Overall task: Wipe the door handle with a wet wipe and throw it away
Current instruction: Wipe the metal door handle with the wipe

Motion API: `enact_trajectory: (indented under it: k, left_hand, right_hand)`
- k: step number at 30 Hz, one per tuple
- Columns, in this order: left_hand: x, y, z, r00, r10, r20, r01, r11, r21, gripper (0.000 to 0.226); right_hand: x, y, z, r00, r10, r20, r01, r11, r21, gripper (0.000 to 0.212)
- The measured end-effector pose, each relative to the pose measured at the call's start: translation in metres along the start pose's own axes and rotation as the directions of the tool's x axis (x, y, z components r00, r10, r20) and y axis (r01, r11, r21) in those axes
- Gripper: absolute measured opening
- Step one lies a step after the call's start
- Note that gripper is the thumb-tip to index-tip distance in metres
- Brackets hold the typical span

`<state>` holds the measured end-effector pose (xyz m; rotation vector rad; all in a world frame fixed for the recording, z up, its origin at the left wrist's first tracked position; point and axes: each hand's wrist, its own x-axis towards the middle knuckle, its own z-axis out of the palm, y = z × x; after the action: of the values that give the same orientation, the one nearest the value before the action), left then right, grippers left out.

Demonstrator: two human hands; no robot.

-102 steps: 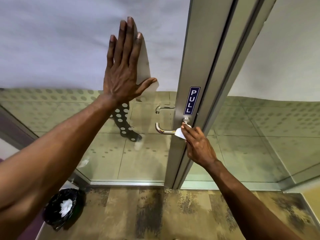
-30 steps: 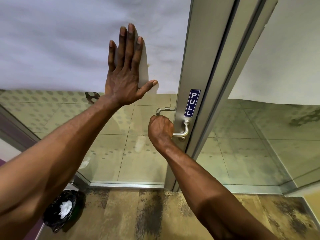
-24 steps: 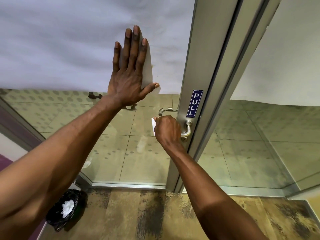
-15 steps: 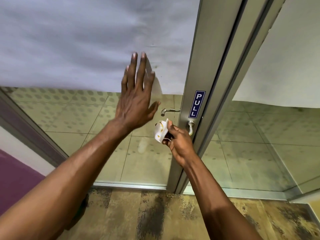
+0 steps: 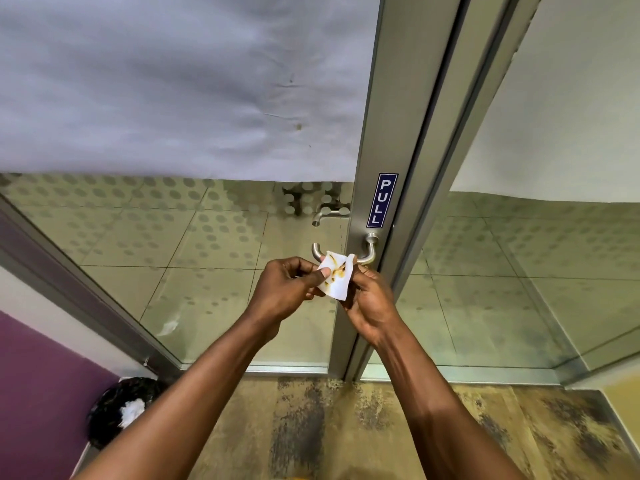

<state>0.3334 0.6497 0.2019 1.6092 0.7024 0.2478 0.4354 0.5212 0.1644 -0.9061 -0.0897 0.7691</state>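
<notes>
A white wet wipe [image 5: 337, 278] with brown stains is pinched between both hands, just in front of the silver lever door handle [image 5: 368, 252]. My left hand [image 5: 286, 289] grips its left edge with thumb and fingers. My right hand [image 5: 370, 303] holds its right side from below. The wipe hides the middle of the handle; the handle's curved left end [image 5: 316, 250] shows above it. Neither hand touches the handle.
The handle sits on a metal door frame [image 5: 377, 133] with a blue PULL sign [image 5: 382, 199], beside a glass door panel [image 5: 207, 258]. A bin with a black bag [image 5: 114, 408] and white waste stands at the lower left by a purple wall. Patterned carpet lies below.
My right hand has pulled the wipe off the handle. My left hand has left the glass panel and come down to grip the wipe too.
</notes>
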Motion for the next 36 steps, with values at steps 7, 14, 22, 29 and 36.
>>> enact_trajectory:
  k: [7,14,22,29,36]
  left_hand:
    - [-0.002,-0.01,0.003,0.998,-0.052,-0.026,0.052,0.998,-0.023,0.012]
    - [-0.003,-0.018,0.005,0.987,-0.153,-0.055,0.145,0.981,-0.131,0.014]
    - [-0.006,-0.018,-0.001,0.976,-0.208,0.059,0.217,0.941,-0.26,0.032]
    - [-0.002,-0.023,-0.003,0.963,-0.238,0.126,0.267,0.906,-0.329,0.025]
    - [-0.002,-0.027,0.002,0.991,-0.13,0.038,0.135,0.972,-0.194,0.021]
  right_hand:
    - [-0.015,0.008,-0.009,0.998,0.022,-0.057,-0.024,0.999,-0.045,0.055]
    - [-0.021,0.016,-0.026,0.995,-0.091,-0.028,0.073,0.916,-0.395,0.03]
    - [-0.021,0.002,-0.037,0.964,-0.246,0.106,0.26,0.768,-0.585,0.017]
    - [-0.02,-0.005,-0.038,0.952,-0.245,0.185,0.307,0.744,-0.594,0.022]
    - [-0.019,0.002,-0.048,0.967,-0.225,0.12,0.255,0.845,-0.47,0.028]
